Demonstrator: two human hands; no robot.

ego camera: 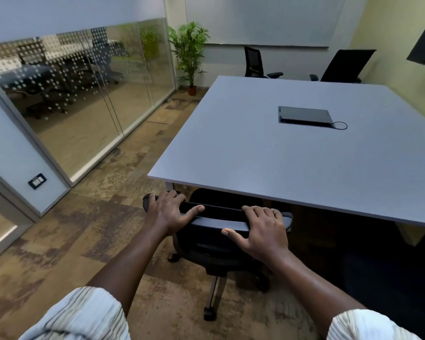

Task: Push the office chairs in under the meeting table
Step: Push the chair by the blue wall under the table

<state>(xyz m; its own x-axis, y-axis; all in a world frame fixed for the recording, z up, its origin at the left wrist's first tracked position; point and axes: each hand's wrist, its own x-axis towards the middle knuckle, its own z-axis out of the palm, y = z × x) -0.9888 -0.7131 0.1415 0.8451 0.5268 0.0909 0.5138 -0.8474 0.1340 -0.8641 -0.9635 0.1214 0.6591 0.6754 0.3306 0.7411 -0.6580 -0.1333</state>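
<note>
Your left hand (168, 212) and right hand (263, 231) both hold the top of the chair (216, 222). Its back runs from hand to hand. Its seat points ahead, under the bench (255, 155).

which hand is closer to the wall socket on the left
Left. The left hand grips the chair back at its left end, on the side of the wall socket; the right hand grips the other end, farther from it.
</note>
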